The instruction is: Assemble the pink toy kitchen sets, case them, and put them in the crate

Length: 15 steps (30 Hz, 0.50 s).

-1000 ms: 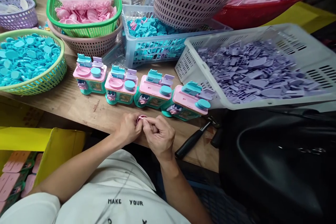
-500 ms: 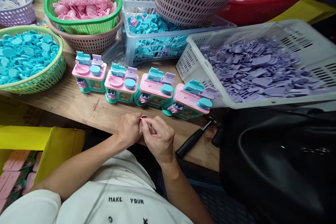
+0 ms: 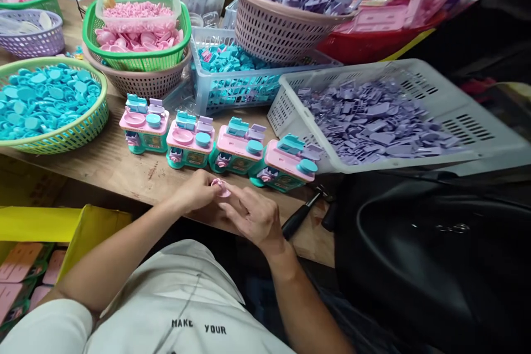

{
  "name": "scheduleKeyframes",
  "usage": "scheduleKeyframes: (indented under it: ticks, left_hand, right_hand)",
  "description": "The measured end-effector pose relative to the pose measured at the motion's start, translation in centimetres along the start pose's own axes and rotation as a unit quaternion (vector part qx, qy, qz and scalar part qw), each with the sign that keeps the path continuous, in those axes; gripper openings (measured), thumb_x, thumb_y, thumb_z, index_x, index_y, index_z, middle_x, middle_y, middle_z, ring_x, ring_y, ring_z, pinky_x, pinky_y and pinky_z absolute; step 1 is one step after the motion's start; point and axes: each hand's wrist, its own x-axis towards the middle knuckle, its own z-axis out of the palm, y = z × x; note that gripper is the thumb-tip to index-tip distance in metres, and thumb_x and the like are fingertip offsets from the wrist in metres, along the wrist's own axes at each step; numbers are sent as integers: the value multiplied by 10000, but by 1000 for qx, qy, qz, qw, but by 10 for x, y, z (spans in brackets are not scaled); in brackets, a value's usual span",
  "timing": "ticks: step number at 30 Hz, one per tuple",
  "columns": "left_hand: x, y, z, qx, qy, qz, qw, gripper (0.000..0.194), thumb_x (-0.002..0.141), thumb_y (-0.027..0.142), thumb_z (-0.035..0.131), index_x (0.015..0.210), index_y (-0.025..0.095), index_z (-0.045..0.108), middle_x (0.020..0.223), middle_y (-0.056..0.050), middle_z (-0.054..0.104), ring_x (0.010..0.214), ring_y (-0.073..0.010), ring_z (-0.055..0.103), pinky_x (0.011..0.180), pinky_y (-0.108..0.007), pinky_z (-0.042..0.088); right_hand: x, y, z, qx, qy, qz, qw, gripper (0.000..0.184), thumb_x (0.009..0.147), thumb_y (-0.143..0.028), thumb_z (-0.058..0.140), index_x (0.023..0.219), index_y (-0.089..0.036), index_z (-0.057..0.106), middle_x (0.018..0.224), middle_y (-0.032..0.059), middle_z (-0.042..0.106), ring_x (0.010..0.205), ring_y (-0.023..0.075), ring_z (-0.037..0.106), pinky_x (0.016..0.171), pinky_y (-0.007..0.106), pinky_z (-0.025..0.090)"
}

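The wooden desk (image 3: 124, 168) carries everything here, and the biggest thing on it is the white crate (image 3: 477, 121) of lilac pieces, tilted toward the person at the right. Behind it stand a pink basket (image 3: 274, 33) heaped with more lilac parts and a clear blue crate (image 3: 232, 94) of teal pieces. To the left sits a green basket (image 3: 66, 133) of teal discs, and beyond it another green basket (image 3: 136, 58) of pink dishes stacked in a tan one. Four toy kitchen sets (image 3: 215, 146) stand in a row along the near part of the desk, each with a pink top, a teal body and small fittings already on it. A black-handled tool (image 3: 301, 215) lies at the desk edge, just right of the hands.

The left hand (image 3: 194, 191) has its grip closed on a small pink piece (image 3: 219, 187), pinched at the fingertips just in front of the toy row. The right hand (image 3: 253, 215) rests beside it with fingers loosely spread, grip slack, touching or nearly touching the piece; it holds nothing that I can see.

To handle such a tiny part well, I judge it best to keep both wrists propped on the desk edge, turn the piece so its fitting side faces up, and press evenly rather than twisting.
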Motion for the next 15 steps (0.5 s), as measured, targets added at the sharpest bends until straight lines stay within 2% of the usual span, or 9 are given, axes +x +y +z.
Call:
scheduleKeyframes:
  ticks: [3, 6, 9, 12, 15]
  left_hand:
    - [-1, 19, -17, -124, -43, 7, 991, 338, 833, 301, 611, 553, 132, 523, 494, 50, 418, 451, -39, 293, 463, -189, 184]
    - [-5, 37, -32, -220, -65, 16, 973, 384, 824, 413, 680, 615, 145, 502, 521, 57, 404, 428, -19, 242, 424, -171, 114]
    - [-8, 45, -41, -279, -73, 26, 957, 420, 816, 498, 705, 683, 138, 534, 559, 57, 411, 424, -11, 244, 404, -153, 97]
    - [-3, 45, -42, -290, -52, 15, 956, 352, 869, 420, 658, 706, 121, 567, 579, 45, 455, 416, -9, 277, 401, -150, 120]
    - [9, 44, -37, -260, 10, 3, 966, 285, 902, 247, 579, 650, 114, 565, 560, 34, 495, 410, -13, 314, 413, -156, 167]
  right_hand:
    - [20, 8, -15, -103, 21, -83, 991, 261, 986, -245, 562, 1151, -138, 733, 642, 8, 596, 600, 125, 547, 630, 253, 392]
    - [49, 17, -26, -150, 40, -92, 984, 261, 1001, -218, 519, 1092, -199, 763, 630, 2, 591, 601, 125, 529, 627, 254, 364]
    - [73, 28, -28, -165, 57, -89, 981, 285, 988, -195, 511, 933, -221, 789, 634, 12, 608, 615, 134, 540, 616, 261, 349]
    - [81, 38, -22, -166, 48, -69, 982, 284, 953, -182, 524, 826, -219, 775, 645, 17, 635, 620, 146, 561, 606, 269, 346]
    - [77, 41, -14, -149, 14, -46, 988, 244, 898, -146, 525, 845, -195, 758, 699, 24, 687, 643, 156, 601, 605, 272, 365]
